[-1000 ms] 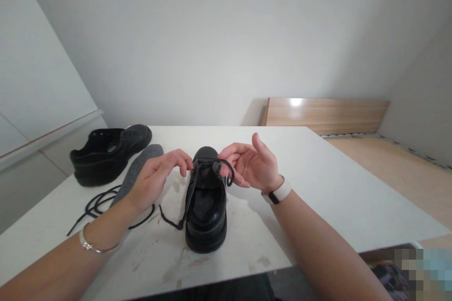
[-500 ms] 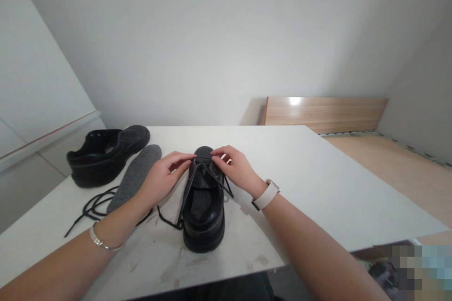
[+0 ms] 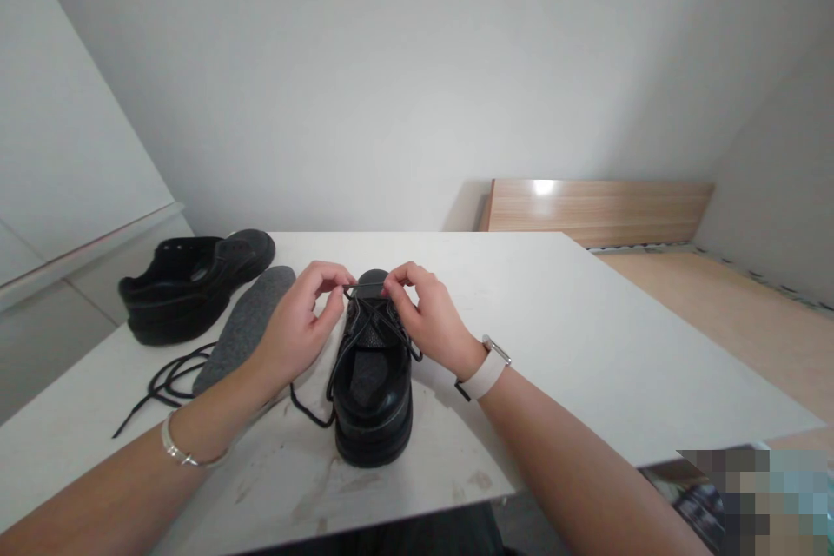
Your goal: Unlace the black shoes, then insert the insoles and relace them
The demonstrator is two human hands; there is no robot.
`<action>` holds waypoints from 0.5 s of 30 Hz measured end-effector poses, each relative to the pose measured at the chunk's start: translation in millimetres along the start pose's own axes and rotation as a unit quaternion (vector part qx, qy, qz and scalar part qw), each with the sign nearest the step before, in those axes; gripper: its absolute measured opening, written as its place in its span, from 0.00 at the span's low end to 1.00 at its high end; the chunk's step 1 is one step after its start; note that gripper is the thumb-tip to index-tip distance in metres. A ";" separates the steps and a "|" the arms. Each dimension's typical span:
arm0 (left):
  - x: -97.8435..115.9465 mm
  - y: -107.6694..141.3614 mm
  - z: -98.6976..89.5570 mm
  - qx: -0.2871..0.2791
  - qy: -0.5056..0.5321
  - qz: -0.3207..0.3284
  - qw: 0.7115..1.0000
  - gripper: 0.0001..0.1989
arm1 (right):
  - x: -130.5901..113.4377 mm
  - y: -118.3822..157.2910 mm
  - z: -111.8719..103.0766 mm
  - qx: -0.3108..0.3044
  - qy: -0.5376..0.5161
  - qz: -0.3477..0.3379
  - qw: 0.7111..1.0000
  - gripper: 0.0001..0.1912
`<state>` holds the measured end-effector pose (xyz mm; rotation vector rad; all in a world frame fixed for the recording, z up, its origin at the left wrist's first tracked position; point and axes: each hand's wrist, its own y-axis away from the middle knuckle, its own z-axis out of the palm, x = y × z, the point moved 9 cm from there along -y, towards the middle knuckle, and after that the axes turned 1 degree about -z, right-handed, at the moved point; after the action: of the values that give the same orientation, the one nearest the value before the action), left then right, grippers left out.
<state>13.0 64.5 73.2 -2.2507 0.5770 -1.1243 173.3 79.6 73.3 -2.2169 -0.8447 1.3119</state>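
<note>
- In the head view, your left hand (image 3: pixel 296 326) is left of the shoe's toe, its thumb and forefinger drawn together on one end of a short, straight stretch of lace (image 3: pixel 367 284); the other fingers are curled.
- Your right hand (image 3: pixel 440 317) mirrors it on the other side, thumb and forefinger nearly meeting, pinching the other end of that stretch.
- Between your hands, the lace runs level across the shoe, near the toe end. Lower down it crosses over the tongue (image 3: pixel 373 334), bends out by the shoe's right side, and trails onto the table at the left, toward your left wrist.
- The shoe (image 3: pixel 374 417) stands upright on the table (image 3: pixel 553 313), near the edge closest to you, toe pointing away and heel toward you. It is black, and you can see down into its opening.
- Left of your left hand lies a grey insole (image 3: pixel 254 321), flat and partly covered by your arm.
- Near the insole's lower end, a spare lace (image 3: pixel 153 382) lies in loose loops.
- Beyond these, at the table's far left, a second shoe (image 3: pixel 162 304) stands upright, toe pointing away and to the right.
- You wear a bracelet (image 3: pixel 170 443) on your left wrist and a pale-banded watch (image 3: pixel 486 373) on your right.
</note>
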 end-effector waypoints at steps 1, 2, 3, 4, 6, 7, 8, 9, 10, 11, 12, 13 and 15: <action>4.5 0.3 -2.4 0.004 0.013 0.003 1.000 0.06 | -5.6 -0.4 -1.3 -0.007 -0.015 -0.007 1.000 0.07; 7.3 0.6 -5.6 0.010 0.027 0.001 1.000 0.06 | -10.2 -0.9 -3.7 -0.011 -0.034 -0.014 0.999 0.06; 8.4 0.8 -9.7 0.018 0.036 -0.005 0.999 0.05 | -13.2 -1.7 -7.2 -0.009 -0.049 -0.017 0.999 0.05; 8.0 0.8 -14.0 0.026 0.036 -0.015 0.999 0.06 | -14.4 -2.5 -11.1 -0.005 -0.059 -0.017 0.998 0.05; 5.0 0.0 -22.0 0.034 0.012 -0.032 0.999 0.07 | -12.3 -4.3 -19.4 0.008 -0.064 -0.014 0.998 0.05; 2.9 -1.1 -24.6 0.030 -0.009 -0.036 0.999 0.09 | -9.4 -5.1 -24.2 0.022 -0.059 -0.012 0.998 0.04; 0.3 -2.5 -25.6 0.020 -0.035 -0.039 0.998 0.11 | -5.3 -5.8 -29.7 0.043 -0.051 -0.007 0.998 0.03; -2.5 -4.3 -25.0 0.002 -0.060 -0.037 0.997 0.13 | 0.0 -6.1 -36.2 0.072 -0.047 0.001 0.996 0.02; -5.1 -6.1 -22.6 -0.022 -0.084 -0.030 0.996 0.16 | 6.1 -5.9 -43.6 0.108 -0.046 0.012 0.993 0.03; -7.6 -7.6 -18.9 -0.050 -0.108 -0.020 0.993 0.18 | 12.7 -5.1 -50.9 0.146 -0.051 0.026 0.988 0.04; -10.4 -8.6 -14.7 -0.080 -0.130 -0.010 0.988 0.18 | 19.5 -4.0 -57.2 0.182 -0.063 0.040 0.980 0.04; -13.2 -9.2 -10.8 -0.106 -0.148 -0.001 0.983 0.17 | 26.2 -2.9 -62.4 0.213 -0.084 0.055 0.972 0.05; -17.9 -10.0 -7.3 -0.137 -0.163 0.009 0.977 0.18 | 39.4 -0.8 -70.0 0.265 -0.152 0.084 0.948 0.09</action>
<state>-1.7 80.5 72.8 -2.5880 0.6433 -0.6748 249.5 103.5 81.5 -1.7139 -0.3360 1.7501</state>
